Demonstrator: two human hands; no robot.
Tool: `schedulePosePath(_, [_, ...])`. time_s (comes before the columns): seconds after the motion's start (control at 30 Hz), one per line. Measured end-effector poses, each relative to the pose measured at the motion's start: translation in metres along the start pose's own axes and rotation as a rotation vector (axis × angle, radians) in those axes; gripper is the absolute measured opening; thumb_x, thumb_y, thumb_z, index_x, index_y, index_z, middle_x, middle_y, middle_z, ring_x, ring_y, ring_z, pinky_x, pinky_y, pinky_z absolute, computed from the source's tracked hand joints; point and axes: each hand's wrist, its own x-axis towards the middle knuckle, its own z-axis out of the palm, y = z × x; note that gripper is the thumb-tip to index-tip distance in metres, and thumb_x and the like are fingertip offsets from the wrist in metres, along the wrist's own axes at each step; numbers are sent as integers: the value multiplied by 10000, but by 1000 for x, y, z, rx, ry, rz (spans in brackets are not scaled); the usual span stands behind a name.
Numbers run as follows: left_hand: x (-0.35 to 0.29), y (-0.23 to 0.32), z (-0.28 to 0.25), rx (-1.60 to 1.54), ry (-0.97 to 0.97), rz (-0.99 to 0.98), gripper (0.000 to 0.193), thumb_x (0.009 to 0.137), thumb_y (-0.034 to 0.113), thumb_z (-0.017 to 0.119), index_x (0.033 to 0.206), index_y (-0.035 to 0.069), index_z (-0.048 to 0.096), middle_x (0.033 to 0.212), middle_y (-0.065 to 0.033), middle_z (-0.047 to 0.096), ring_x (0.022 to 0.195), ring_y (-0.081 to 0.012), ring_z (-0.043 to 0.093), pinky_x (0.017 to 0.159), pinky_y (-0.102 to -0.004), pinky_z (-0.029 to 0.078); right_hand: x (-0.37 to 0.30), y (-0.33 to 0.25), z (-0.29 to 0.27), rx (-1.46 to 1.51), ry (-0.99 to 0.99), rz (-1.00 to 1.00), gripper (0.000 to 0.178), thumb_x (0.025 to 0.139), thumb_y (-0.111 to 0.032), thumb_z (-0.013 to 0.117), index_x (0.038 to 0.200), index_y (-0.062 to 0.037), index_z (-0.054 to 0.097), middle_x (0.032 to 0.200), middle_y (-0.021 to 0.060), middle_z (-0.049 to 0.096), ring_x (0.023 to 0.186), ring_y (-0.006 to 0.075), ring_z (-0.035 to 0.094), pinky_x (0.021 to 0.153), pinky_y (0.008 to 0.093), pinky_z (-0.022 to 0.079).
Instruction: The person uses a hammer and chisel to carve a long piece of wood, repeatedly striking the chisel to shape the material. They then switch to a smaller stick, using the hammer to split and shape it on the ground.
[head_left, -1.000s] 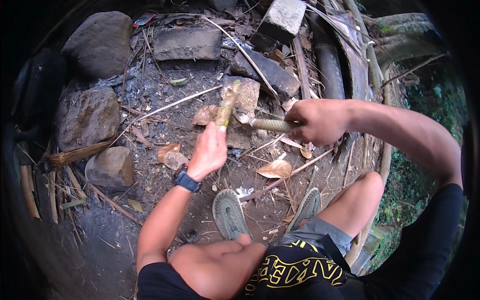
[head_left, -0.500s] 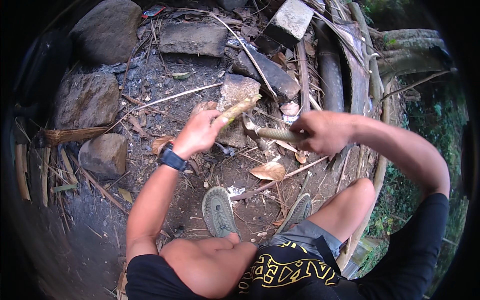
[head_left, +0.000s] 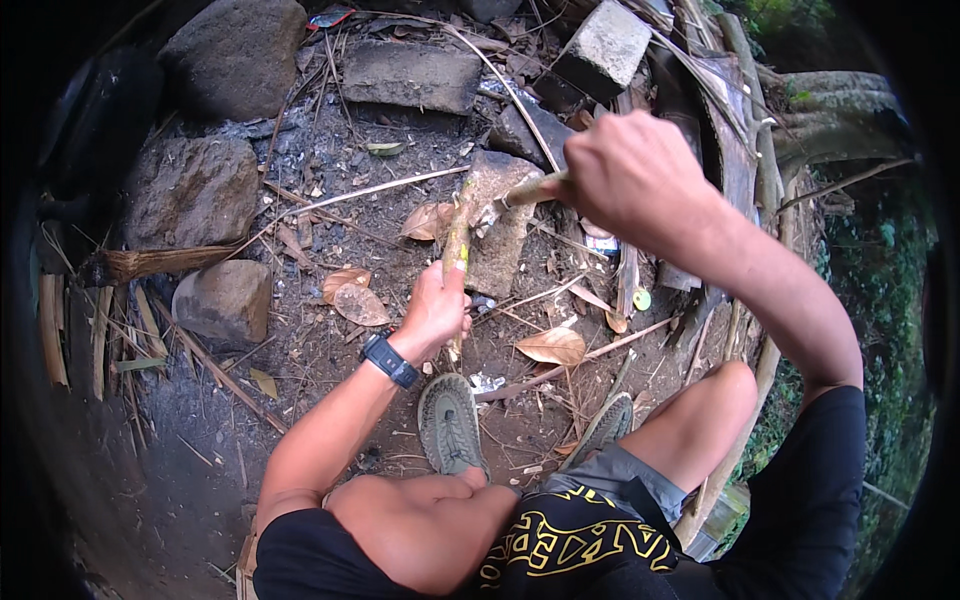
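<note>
The ground [head_left: 330,420] is dark soil strewn with ash, twigs and dry leaves [head_left: 548,346]; big grey rocks [head_left: 190,190] ring it on the left and top, with a flat slab [head_left: 405,75] and a pale block [head_left: 605,45] beyond; a smaller stone [head_left: 222,300] lies left of centre, and an upright stone [head_left: 500,225] stands in the middle. The person squats, knees bare, with grey shoes [head_left: 448,422] planted on the soil. The right hand [head_left: 625,175] is raised high over the upright stone, fingers pressed together in a fist around a handle [head_left: 530,188] whose pale end juts out to the left; what the handle carries I cannot tell. The left hand [head_left: 435,310], a dark watch [head_left: 388,358] on its wrist, has its fingers wrapped tight around the lower part of a stick [head_left: 457,240]; the stick stands nearly upright, yellowish-green, its top leaning against the left edge of the upright stone, just below and left of the handle's end. A thin long twig [head_left: 350,195] runs across the soil behind it.
</note>
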Motion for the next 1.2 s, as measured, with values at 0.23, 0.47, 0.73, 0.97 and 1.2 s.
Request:
schedulePosePath(0.23, [-9, -2, 13, -165, 71, -14, 342, 985, 399, 412, 1053, 64, 422, 727, -49, 492, 449, -114, 480, 378, -270, 426, 1, 33, -2, -71, -72, 86, 343, 803, -336, 676, 683, -17, 651, 648, 138, 629, 642, 282, 665, 580, 391, 544])
schedulePosePath(0.47, [0, -26, -16, 195, 107, 100, 404, 975, 417, 424, 793, 59, 464, 574, -1, 432, 383, -108, 401, 338, -271, 342, -37, 13, 26, 7, -85, 66, 314, 837, -334, 655, 694, -54, 667, 580, 74, 606, 566, 205, 645, 535, 345, 551])
schedulePosePath(0.73, [10, -29, -30, 419, 218, 290, 508, 960, 436, 425, 663, 32, 506, 521, -30, 478, 461, -145, 490, 457, -325, 399, -35, 5, 24, -13, -6, -7, 261, 805, -281, 682, 771, -23, 664, 717, 138, 646, 694, 303, 659, 638, 401, 550])
schedulePosePath(0.97, [36, -97, -77, 382, 277, 266, 494, 962, 416, 413, 717, -3, 507, 553, -111, 474, 529, -236, 491, 540, -393, 406, -36, 95, 43, 87, -82, 155, 369, 765, -410, 710, 806, -46, 669, 718, 90, 600, 705, 256, 585, 640, 382, 491])
schedulePosePath(1.2, [-24, -50, -66, 765, 501, 604, 423, 956, 365, 443, 784, -17, 496, 611, -216, 522, 619, -390, 536, 591, -456, 408, -80, 67, 71, 2, -63, 134, 278, 801, -314, 685, 785, -39, 650, 713, 141, 635, 696, 309, 640, 637, 407, 523])
